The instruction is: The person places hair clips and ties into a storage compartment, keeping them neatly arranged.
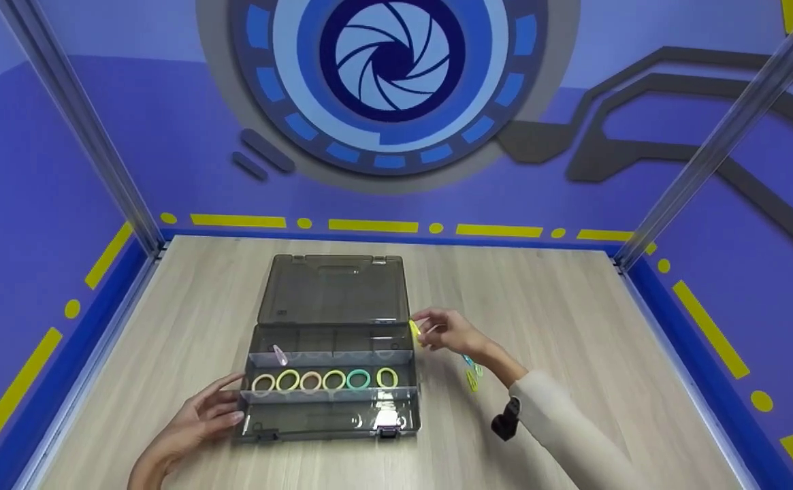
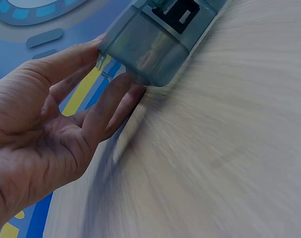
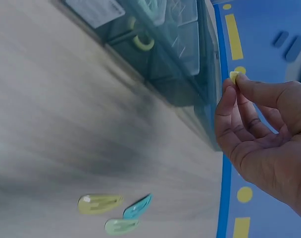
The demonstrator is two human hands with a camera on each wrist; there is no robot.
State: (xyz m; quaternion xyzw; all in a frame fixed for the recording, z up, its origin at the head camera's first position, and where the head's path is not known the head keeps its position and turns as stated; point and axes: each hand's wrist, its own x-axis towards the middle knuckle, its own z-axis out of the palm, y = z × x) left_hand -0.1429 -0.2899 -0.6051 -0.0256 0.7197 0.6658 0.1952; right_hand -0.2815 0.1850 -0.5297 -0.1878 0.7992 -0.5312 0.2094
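Blue-purple walls (image 1: pixel 165 136), cut off above, enclose a wood-grain worktop (image 1: pixel 539 299). On it a smoky see-through box (image 1: pixel 335 299) lies open, its rear row hard to make out. The left hand (image 1: pixel 200 416) rests relaxed fingers against its left side; the right hand (image 1: pixel 449 331) pinches a yellow clip (image 1: pixel 414 329), partly covered, beside its right edge. Six rings (image 1: pixel 349 379) line the middle; three loose clips (image 3: pixel 94 205) lie nearby.

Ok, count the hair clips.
5: a pinkish clip in the box, a yellow clip in the right hand; another yellow clip, blue clip, green clip on the table. Others may be hidden.
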